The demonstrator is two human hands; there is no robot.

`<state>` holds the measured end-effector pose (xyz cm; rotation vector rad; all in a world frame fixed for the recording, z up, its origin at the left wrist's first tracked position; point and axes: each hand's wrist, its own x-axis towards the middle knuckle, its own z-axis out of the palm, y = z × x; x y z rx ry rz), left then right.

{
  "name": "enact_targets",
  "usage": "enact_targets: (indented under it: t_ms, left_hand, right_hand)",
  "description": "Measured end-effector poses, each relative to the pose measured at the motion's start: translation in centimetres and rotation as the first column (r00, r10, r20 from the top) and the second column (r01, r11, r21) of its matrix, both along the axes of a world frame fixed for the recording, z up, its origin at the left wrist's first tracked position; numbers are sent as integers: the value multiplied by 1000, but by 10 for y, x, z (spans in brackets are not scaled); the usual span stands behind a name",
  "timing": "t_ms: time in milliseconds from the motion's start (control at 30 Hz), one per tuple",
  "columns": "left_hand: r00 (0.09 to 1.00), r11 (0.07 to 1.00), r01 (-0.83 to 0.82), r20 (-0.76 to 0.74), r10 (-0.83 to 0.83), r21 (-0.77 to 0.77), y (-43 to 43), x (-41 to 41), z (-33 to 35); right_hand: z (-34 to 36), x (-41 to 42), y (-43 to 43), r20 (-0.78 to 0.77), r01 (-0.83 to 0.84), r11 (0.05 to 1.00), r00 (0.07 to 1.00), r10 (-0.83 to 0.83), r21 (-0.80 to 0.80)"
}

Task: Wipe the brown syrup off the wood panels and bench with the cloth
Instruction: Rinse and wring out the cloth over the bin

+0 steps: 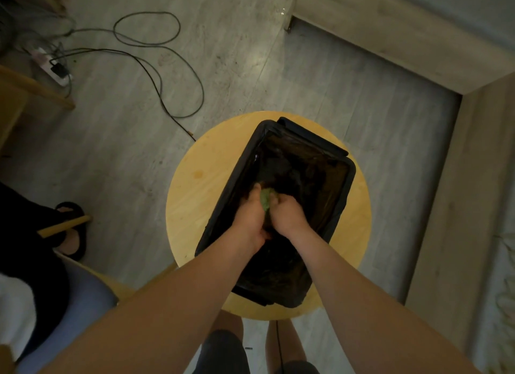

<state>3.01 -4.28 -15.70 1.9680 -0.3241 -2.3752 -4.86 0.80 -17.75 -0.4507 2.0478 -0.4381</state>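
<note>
Cloth (265,201), clutched by left hand (249,218) and right hand (287,214) together, inside black bin (350,175) on stool (195,203)

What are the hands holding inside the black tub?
A bunched green cloth: the left hand grips its left side, the right hand its right side, inside the black tub.

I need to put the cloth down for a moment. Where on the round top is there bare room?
Widest bare patch: the left side of the round top, between its rim and the black tub. A narrower strip lies between the tub and the right rim. Inside the tub is crowded: the left grip and right grip hold the cloth there.
</note>
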Motion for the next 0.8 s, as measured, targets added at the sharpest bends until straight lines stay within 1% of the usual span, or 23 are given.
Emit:
enact_targets:
  t_ms: [67,100,200,233,300,400,467,533,567,600,633,700,767,800]
  left_hand:
    - [999,999,-8,-49,10,31,-9,-1,2]
    - [998,999,7,-62,-4,36,-14,-1,4]
    - [992,993,118,-49,-117,17,-25,1,4]
    - [986,987,160,-57,-159,3,-27,0,5]
    - [973,974,221,-57,-223,-44,-27,-1,10]
    - [977,980,183,-97,-190,-77,-25,-4,17]
    - [979,985,146,-131,-158,-97,-23,-4,19]
    - [966,970,201,-139,-220,-136,-22,-1,18]
    - [957,961,240,-133,-258,-138,-21,1,18]
    - [951,952,274,-106,-290,-137,-20,4,18]
    - [951,948,287,-74,-299,-136,-20,6,17]
    - [961,955,270,-28,-275,-122,-20,9,14]
    - [970,965,245,12,-245,-95,-21,10,9]
    - [971,967,240,27,-238,-86,-20,10,8]
  right_hand:
    - [11,10,6,33,0,996,999,4,-95]
    - [21,16,8,12,-4,989,1000,5,-147]
    - [42,29,12,-126,-75,936,992,34,-344]
    - [45,31,12,-177,-111,916,983,44,-386]
    - [42,31,12,-280,-168,895,958,51,-412]
    - [33,19,8,-438,-252,904,895,83,-344]
    - [24,4,4,-518,-300,936,839,167,-185]
    - [18,-9,-3,-546,-287,958,806,229,-21]
    - [16,-14,-6,-540,-249,968,812,223,26]
    - [15,-16,-8,-506,-190,981,842,187,45]
    - [14,-17,-10,-440,-122,991,888,132,52]
    - [15,-21,-11,-218,-25,998,975,37,60]
    - [9,-26,-10,5,-32,999,999,32,23]
    - [6,-26,-9,47,-60,998,997,60,-2]
